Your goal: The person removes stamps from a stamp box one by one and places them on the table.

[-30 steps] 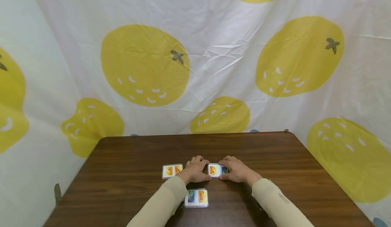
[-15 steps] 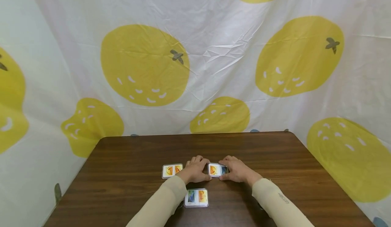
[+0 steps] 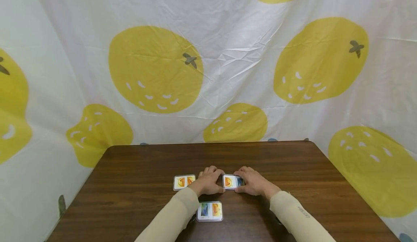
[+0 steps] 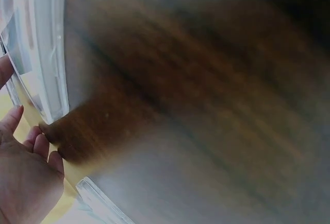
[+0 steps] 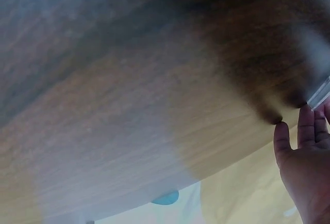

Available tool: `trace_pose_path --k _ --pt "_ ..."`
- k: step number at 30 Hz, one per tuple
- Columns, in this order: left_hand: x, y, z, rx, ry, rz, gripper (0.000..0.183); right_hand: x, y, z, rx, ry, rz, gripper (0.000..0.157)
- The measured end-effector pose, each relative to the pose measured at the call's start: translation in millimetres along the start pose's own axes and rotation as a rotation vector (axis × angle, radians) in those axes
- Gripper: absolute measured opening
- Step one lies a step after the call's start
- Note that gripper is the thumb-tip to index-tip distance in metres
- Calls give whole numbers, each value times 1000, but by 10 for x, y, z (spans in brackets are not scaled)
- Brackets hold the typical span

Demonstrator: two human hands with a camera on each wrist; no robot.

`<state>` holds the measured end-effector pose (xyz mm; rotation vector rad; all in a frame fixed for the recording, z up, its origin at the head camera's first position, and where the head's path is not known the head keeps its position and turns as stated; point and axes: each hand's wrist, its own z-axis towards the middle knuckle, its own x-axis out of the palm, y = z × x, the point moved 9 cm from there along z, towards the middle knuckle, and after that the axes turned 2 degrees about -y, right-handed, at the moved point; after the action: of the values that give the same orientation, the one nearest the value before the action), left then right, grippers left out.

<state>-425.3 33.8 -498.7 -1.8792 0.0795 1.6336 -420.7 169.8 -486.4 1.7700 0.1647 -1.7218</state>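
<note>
A clear plastic card case (image 3: 229,182) with an orange picture and a dark blue one lies between the two hands in the head view. My left hand (image 3: 208,181) holds its left end, thumb and index fingertip at the two corners. At the opposite end, my right hand (image 3: 255,181) pinches the long edges and partly covers the blue picture. The left wrist view shows the left hand (image 4: 28,175) bent around beyond a nearer case (image 4: 49,44). In the right wrist view, the edge of the held case (image 5: 319,94) meets the fingers of the right hand (image 5: 309,175).
Another case with two orange pictures (image 3: 184,182) lies left of the left hand. Nearer the body, beside the left sleeve, sits a case with a green-blue and an orange picture (image 3: 210,211). The brown wooden table (image 3: 143,184) reaches back to a fruit-print cloth (image 3: 234,72).
</note>
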Motion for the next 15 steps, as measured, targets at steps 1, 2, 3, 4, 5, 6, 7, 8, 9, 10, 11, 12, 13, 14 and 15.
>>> trace_pose_path --k 1,2,3,4,5,6,7,8,9,10,11,12,13,14,15 --pt "0 -2 1 1 -1 -1 55 -4 -2 1 2 0 4 60" --pt "-2 -4 1 2 -3 0 55 -6 -5 3 4 1 7 60" --pt "2 -5 2 2 -2 4 56 -7 -8 4 5 1 10 59" --pt "6 -3 4 1 -1 12 57 -8 -12 6 8 2 13 59" --pt "11 -2 6 1 0 19 57 -9 -14 8 9 2 17 59" --pt "17 3 10 -1 1 26 58 -8 -16 10 10 2 19 59" --pt "19 5 11 -1 0 31 59 -8 -19 11 12 0 22 59" --pt "23 11 14 -3 1 36 60 -8 -20 12 14 -1 23 59" --pt "30 19 18 -5 2 39 61 -9 -22 11 17 -2 27 58" --pt "33 25 21 -6 2 41 61 -8 -24 11 20 -4 28 58" --pt "33 28 21 -8 2 36 61 -5 -27 11 24 -4 29 58" --pt "31 31 20 -10 1 29 61 -2 -27 11 27 -5 28 57" --pt "32 33 19 -12 2 26 61 0 -25 12 28 -7 29 57" --pt "33 34 15 -14 2 22 61 3 -24 12 29 -9 28 57" --pt "32 35 12 -15 2 18 61 7 -20 12 29 -11 24 56"
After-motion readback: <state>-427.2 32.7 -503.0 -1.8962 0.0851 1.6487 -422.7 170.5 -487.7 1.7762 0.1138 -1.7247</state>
